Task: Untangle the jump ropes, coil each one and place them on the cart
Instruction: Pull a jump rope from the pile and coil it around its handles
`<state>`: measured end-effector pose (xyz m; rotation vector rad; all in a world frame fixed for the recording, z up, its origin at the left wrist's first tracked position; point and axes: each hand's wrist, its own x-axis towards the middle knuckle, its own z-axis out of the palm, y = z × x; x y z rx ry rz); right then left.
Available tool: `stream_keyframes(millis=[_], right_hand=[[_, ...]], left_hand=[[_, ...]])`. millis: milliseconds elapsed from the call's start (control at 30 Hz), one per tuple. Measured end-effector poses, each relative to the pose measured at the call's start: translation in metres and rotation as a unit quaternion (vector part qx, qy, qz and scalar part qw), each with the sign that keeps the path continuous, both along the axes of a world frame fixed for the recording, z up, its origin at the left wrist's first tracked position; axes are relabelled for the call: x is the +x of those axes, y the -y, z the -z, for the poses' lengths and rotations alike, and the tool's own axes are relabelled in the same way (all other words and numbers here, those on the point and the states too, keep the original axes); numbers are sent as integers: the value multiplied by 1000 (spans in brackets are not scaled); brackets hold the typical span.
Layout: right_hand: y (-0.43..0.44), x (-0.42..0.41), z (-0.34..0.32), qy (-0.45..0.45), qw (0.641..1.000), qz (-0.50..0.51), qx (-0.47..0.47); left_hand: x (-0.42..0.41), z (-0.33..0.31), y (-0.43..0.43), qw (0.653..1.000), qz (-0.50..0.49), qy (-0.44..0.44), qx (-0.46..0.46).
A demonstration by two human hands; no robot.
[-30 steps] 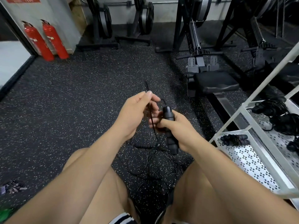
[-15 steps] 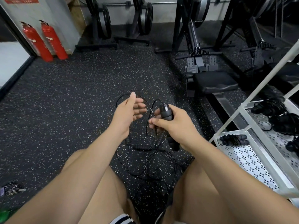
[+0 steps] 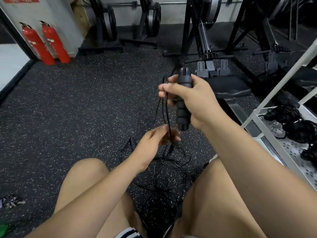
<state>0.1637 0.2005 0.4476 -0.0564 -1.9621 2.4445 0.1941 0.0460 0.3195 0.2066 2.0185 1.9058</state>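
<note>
My right hand [image 3: 192, 98] is raised in front of me, shut around a black ribbed jump rope handle [image 3: 183, 100] held upright. Thin black cord [image 3: 167, 114] loops down from that hand. Below it, my left hand [image 3: 154, 143] pinches the same cord between its fingertips. A tangle of black ropes [image 3: 164, 172] with several loose handles lies on the speckled floor between my knees. At the right stands the white cart [image 3: 267, 129], and coiled black ropes [image 3: 291, 121] rest on its perforated shelf.
A rowing machine with a black seat [image 3: 228, 86] stands just beyond my right hand. Two red fire extinguishers [image 3: 46, 43] lean by the wall at far left. Weight racks line the back wall. Small items [image 3: 10, 201] lie on the floor at lower left.
My right hand has lifted the handle higher and further from me. My left hand has dropped lower and closed its fingers on the hanging cord.
</note>
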Motion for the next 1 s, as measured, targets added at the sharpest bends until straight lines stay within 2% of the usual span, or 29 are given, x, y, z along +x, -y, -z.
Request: stream_keyframes(millis=[167,267,433,633,733,833,1000], right_hand=[[-12,-16,-16,0,997,33,-71],[-17,-25,-20,-1,994,49,-102],[-23,-32,-12,8,990,57,-125],[-23,-20,25,79,994,48,-54],[-19,-9,57,109,993,35,35],[-8,3,85,111,987,26,109],[9,25,110,82,992,-2,92]], left_hand=[[-2,14,2,995,34,-33,-92],[-3,23,4,990,41,-24,-134],[-4,24,13,991,41,-16,-128],[-14,-5,16,987,18,-85,-138],[-20,-25,17,985,-1,-106,-135],[-26,-40,15,989,-25,-111,-93],[-38,-56,9,997,-63,-51,6]])
